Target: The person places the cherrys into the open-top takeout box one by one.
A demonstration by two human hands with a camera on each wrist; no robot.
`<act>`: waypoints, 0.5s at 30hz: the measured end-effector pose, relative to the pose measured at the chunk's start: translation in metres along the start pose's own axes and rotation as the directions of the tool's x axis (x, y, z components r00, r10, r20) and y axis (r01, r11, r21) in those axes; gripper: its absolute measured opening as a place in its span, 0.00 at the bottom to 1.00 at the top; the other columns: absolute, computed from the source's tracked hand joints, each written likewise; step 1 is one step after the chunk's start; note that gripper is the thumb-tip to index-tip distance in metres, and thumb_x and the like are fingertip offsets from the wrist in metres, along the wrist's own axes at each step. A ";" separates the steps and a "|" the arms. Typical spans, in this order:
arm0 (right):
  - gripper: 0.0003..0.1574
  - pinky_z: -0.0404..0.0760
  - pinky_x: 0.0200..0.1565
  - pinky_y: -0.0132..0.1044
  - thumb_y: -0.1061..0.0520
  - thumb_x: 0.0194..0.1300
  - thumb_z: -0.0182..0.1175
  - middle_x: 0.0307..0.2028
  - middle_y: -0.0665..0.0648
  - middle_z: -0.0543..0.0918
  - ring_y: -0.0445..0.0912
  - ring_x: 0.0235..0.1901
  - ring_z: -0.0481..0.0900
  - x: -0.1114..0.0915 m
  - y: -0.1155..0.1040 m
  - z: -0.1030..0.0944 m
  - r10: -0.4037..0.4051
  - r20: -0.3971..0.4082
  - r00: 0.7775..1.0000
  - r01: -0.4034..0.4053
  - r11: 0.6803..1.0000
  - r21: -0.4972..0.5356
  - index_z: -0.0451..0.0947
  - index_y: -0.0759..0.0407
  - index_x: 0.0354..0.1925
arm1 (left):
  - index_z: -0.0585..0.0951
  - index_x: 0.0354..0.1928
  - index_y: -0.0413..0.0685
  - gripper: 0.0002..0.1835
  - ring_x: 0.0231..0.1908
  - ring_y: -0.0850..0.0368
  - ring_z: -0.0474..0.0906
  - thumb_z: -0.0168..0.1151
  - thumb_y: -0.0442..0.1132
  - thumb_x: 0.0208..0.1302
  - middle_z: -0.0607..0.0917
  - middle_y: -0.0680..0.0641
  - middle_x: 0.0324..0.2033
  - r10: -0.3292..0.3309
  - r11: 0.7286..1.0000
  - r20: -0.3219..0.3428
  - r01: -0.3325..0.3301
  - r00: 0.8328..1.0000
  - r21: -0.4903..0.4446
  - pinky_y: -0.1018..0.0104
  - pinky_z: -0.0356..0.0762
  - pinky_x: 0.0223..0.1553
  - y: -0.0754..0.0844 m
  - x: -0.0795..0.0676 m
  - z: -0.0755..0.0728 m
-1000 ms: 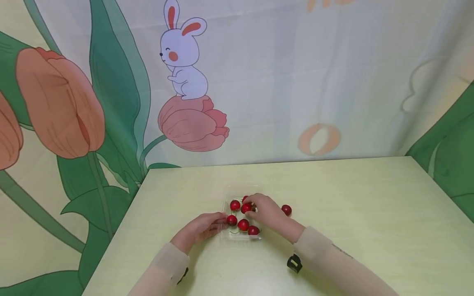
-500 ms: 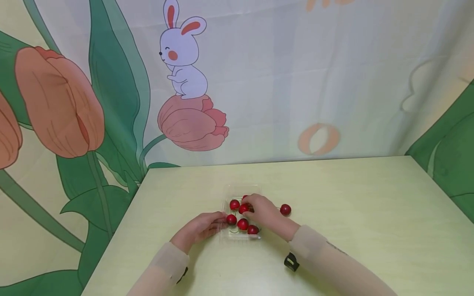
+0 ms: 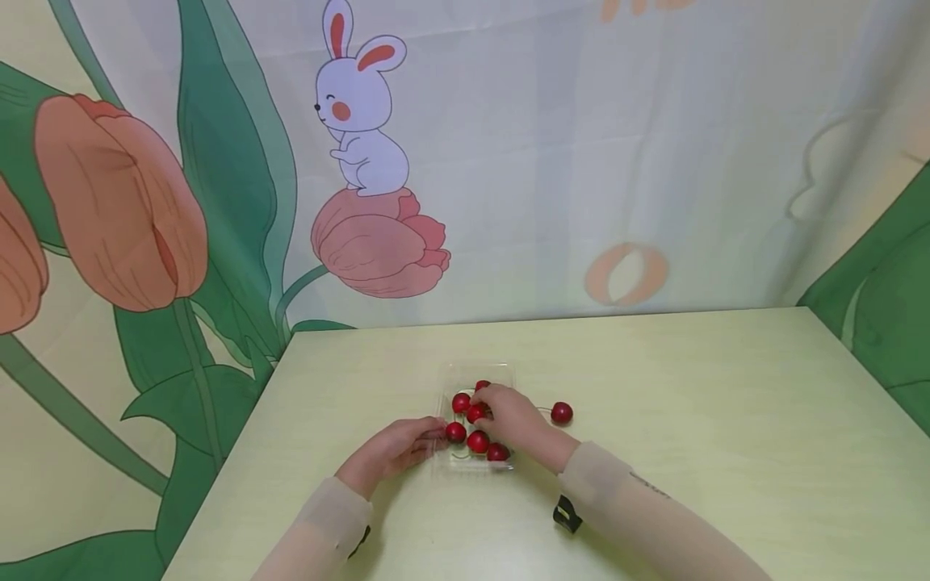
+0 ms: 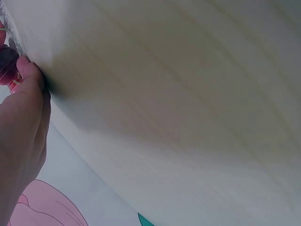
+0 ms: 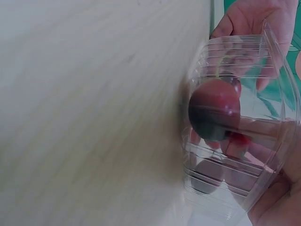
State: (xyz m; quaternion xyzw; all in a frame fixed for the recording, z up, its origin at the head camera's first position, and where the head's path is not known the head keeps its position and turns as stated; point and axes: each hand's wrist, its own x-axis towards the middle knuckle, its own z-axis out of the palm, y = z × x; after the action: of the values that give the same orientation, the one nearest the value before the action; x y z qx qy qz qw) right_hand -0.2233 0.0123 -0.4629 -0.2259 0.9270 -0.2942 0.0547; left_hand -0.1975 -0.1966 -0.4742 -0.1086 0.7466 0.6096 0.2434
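Observation:
A clear plastic box (image 3: 475, 466) stands on the table with several red cherries in it, one (image 3: 478, 442) near its front. My left hand (image 3: 400, 445) holds the box's left side, thumb above the other fingers. Its fingertips (image 4: 29, 70) are at the box wall in the left wrist view. My right hand (image 3: 517, 418) reaches over the right side, thumb and fingers around a cherry (image 3: 475, 414) inside the box. The right wrist view shows the clear wall with a dark red cherry (image 5: 214, 109) behind it; the right fingertips are partly hidden there.
A loose cherry (image 3: 562, 413) with its stem lies on the table (image 3: 690, 420), right of the box. The table's far edge meets a printed cloth (image 3: 523, 161) with tulips and a rabbit. A black strap (image 3: 567, 514) hangs at the right sleeve.
My right hand has shifted slightly left and down within the box, the cherry at its fingers moving along. My left hand and the box keep their places.

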 end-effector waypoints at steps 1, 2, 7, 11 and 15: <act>0.18 0.82 0.58 0.47 0.60 0.66 0.69 0.50 0.61 0.86 0.51 0.47 0.82 0.000 0.000 0.000 0.002 -0.001 1.000 -0.002 1.000 0.003 0.82 0.63 0.54 | 0.79 0.61 0.36 0.22 0.53 0.55 0.83 0.51 0.46 0.79 0.83 0.38 0.59 0.001 1.000 0.000 -0.001 1.000 0.001 0.52 0.72 0.71 0.000 0.000 0.000; 0.18 0.82 0.58 0.47 0.60 0.66 0.69 0.50 0.61 0.86 0.51 0.47 0.82 0.000 0.000 0.000 0.001 -0.002 1.000 -0.001 1.000 0.002 0.82 0.63 0.54 | 0.79 0.60 0.35 0.22 0.53 0.55 0.83 0.51 0.46 0.79 0.83 0.38 0.59 0.003 1.000 0.000 -0.003 1.000 0.000 0.51 0.71 0.71 0.001 0.000 0.000; 0.19 0.83 0.57 0.47 0.60 0.65 0.69 0.50 0.61 0.86 0.50 0.46 0.82 0.002 0.001 0.002 -0.007 -0.001 1.000 0.007 1.000 -0.007 0.82 0.63 0.54 | 0.80 0.59 0.35 0.22 0.53 0.54 0.82 0.51 0.45 0.79 0.84 0.38 0.58 0.002 1.000 0.001 -0.002 1.000 -0.003 0.51 0.70 0.72 0.001 0.000 0.000; 0.19 0.83 0.57 0.46 0.61 0.65 0.69 0.49 0.61 0.87 0.51 0.46 0.82 0.003 0.002 0.004 -0.009 0.004 1.000 0.009 1.000 -0.025 0.82 0.64 0.54 | 0.80 0.59 0.36 0.21 0.52 0.55 0.82 0.52 0.46 0.78 0.85 0.40 0.57 -0.016 1.000 -0.001 0.016 1.000 -0.014 0.52 0.70 0.72 0.000 0.002 0.000; 0.20 0.83 0.57 0.46 0.60 0.64 0.70 0.49 0.61 0.87 0.51 0.45 0.82 0.004 0.002 0.006 -0.012 0.007 1.000 0.013 0.999 -0.041 0.82 0.64 0.54 | 0.80 0.59 0.36 0.21 0.52 0.56 0.82 0.53 0.46 0.78 0.85 0.41 0.56 -0.022 1.000 -0.005 0.022 1.000 -0.016 0.52 0.70 0.72 -0.001 0.003 0.000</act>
State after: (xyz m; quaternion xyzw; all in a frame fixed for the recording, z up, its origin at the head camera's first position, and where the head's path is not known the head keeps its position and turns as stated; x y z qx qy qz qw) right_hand -0.2260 0.0094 -0.4687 -0.2338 0.9313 -0.2745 0.0511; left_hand -0.2001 -0.1962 -0.4765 -0.1202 0.7411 0.6125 0.2472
